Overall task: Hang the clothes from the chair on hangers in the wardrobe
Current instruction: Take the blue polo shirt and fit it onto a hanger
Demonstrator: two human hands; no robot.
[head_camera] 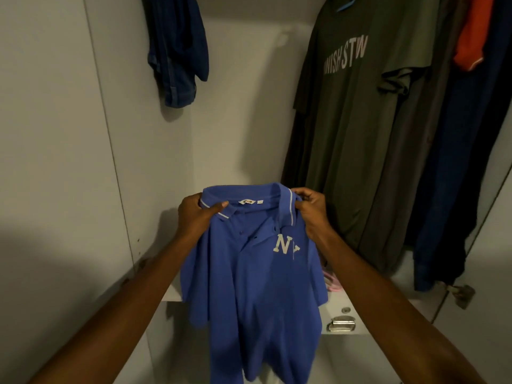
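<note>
A: Head view, item one: blue polo shirt point(249, 286), count one, hanging in front of the open wardrobe point(69, 134), clear of the shelf point(343, 303) behind it.

B: How is it being held?

A: Left hand point(194, 214) is pinching the collar's left end, thumb lying over the fabric; right hand point(310, 209) is closing its fingers on the right end. Both are gripping cloth, nothing else.

B: Handling?

A: Soft, light knit by the look of it, draping and creasing freely, not fragile. I am judging the shoulder seams beside the collar the best hold, so the neck is staying open for a hanger. No hanger is showing in or near either hand.

B: Other stock?

A: Grey printed tee point(360, 120), one. Dark blue garment point(177, 51) hanging upper left, one. Orange garment point(471, 37), one. Further dark pieces on the right are overlapping; I cannot count them. Metal handle point(342, 324) below the shelf, one. Something pink point(332, 282) is peeking out behind the shirt, unidentifiable.
</note>
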